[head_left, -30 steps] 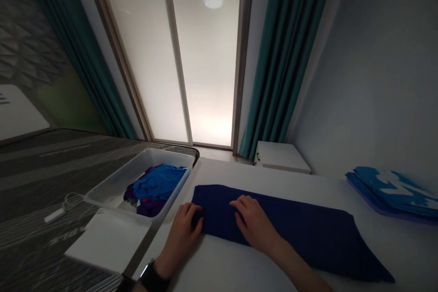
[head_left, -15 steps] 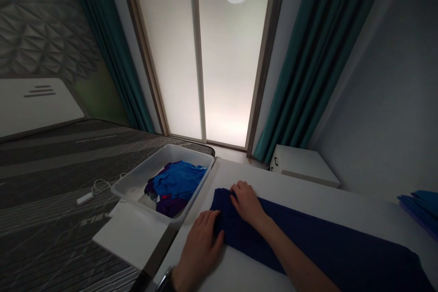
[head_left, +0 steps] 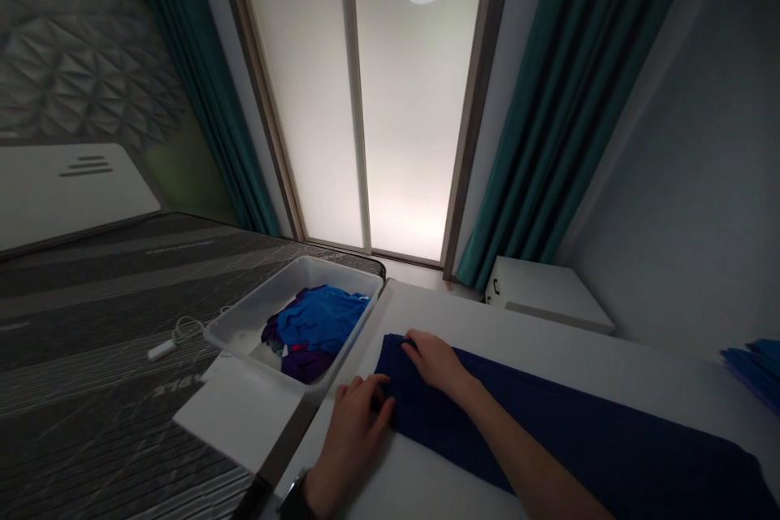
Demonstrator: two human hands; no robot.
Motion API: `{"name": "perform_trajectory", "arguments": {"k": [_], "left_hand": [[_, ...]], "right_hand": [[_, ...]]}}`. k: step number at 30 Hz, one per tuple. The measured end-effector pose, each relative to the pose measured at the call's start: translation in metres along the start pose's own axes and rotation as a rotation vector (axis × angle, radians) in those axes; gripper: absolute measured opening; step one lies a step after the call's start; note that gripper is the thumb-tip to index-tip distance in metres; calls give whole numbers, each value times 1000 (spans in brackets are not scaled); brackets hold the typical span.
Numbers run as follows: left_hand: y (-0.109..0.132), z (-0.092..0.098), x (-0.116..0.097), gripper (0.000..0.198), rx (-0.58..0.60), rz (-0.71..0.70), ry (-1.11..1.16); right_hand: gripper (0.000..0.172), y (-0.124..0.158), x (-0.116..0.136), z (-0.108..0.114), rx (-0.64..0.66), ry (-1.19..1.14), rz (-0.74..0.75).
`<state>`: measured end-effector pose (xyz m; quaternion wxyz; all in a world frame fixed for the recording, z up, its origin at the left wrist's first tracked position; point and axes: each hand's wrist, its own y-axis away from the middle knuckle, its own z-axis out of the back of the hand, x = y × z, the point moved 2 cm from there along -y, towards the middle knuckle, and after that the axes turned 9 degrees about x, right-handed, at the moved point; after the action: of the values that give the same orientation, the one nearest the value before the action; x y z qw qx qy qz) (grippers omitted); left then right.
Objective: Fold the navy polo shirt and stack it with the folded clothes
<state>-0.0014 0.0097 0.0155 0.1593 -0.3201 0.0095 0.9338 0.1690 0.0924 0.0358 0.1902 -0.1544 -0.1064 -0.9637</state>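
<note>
A long navy garment (head_left: pixel 566 422), which looks like trousers folded lengthwise, lies flat across the white table (head_left: pixel 439 475). At its left end, my left hand (head_left: pixel 357 431) pinches the near corner between thumb and curled fingers. My right hand (head_left: pixel 434 361) grips the far edge of that same end, its fingers bent over the cloth. The forearm of my right arm crosses over the garment and covers part of it. On my left wrist there is a watch (head_left: pixel 293 489).
A translucent plastic bin (head_left: pixel 244 305) with crumpled blue and purple clothes (head_left: pixel 322 317) stands left of the table, beside the dark bed (head_left: pixel 110 301). Folded blue clothes (head_left: pixel 756 370) lie at the far right. A white cabinet (head_left: pixel 552 288) stands beyond the table.
My fingers have curled in on both hands, closing on the cloth's end where they lay flatter before. The view has shifted slightly.
</note>
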Motion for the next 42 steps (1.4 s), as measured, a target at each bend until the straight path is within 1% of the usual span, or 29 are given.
{"name": "perform_trajectory", "arguments": {"k": [3, 7, 11, 15, 18, 20, 23, 25, 27, 28, 31, 33, 36, 38, 42], "left_hand": [[-2, 0, -1, 22, 34, 16, -14], [-4, -2, -2, 17, 38, 33, -43], [-2, -3, -1, 17, 21, 4, -82], [-3, 0, 1, 22, -45, -24, -63], [-9, 4, -2, 22, -102, -75, -20], [-17, 6, -5, 25, -142, -121, 17], [-37, 6, -5, 34, -203, -174, 52], [-55, 5, 1, 41, -214, -193, 31], [-74, 1, 8, 48, -178, -177, -25], [-84, 0, 13, 50, -146, -145, -57], [-105, -4, 22, 45, -43, -50, -96], [-110, -4, 23, 40, -10, -33, -78], [-108, -2, 22, 36, -14, -35, -1], [-104, -1, 21, 34, -39, -23, 58], [-100, 0, 22, 30, -50, -7, 132]], "right_hand": [[27, -14, 1, 10, 60, 32, -34], [31, -27, 4, 14, 111, 78, -67], [30, -31, 8, 10, 104, 102, -65], [26, -29, 11, 4, 73, 93, -46], [26, -23, 7, 5, 46, 52, -3], [27, -18, 1, 10, 34, 18, 50], [31, -7, -18, 22, -18, -24, 138], [32, 2, -33, 28, -66, -10, 137], [31, 12, -47, 28, -102, 48, 94], [31, 18, -51, 26, -110, 85, 76], [39, 33, -52, 15, -144, 166, 81], [45, 42, -47, 7, -174, 194, 94], [40, 50, -39, -2, -211, 197, 128], [37, 54, -37, -6, -223, 157, 166], [41, 59, -39, -12, -258, 22, 201]]}}
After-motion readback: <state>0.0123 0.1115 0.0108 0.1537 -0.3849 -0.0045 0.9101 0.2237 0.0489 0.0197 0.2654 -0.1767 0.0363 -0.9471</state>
